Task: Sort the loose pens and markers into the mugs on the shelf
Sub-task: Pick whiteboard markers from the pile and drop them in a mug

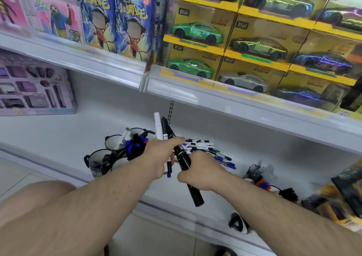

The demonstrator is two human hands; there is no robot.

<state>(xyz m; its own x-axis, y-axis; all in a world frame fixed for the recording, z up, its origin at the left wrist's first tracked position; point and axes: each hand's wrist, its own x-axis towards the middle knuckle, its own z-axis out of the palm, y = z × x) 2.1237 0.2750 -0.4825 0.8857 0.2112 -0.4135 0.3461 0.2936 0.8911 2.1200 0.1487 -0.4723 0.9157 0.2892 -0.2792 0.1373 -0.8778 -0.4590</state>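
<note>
My left hand (pixel 159 156) grips a bunch of markers (pixel 162 127), white and black ones standing upright above my fist. My right hand (pixel 201 170) holds a thick black marker (pixel 193 194) that slants down toward me. Behind both hands a pile of loose pens (pixel 207 148) with blue and black caps lies on the white shelf (pixel 58 136). To the left stand black mugs: a near one (pixel 98 164), one behind it (pixel 113 141), and one filled with blue and black pens (pixel 135 144).
A purple toy set box (pixel 33 85) stands at the shelf's left. The upper shelf edge (pixel 215 93) overhangs, loaded with boxed toy cars. A bundle of cables and dark items (pixel 262 177) lies to the right. My knee (pixel 33 195) is at lower left.
</note>
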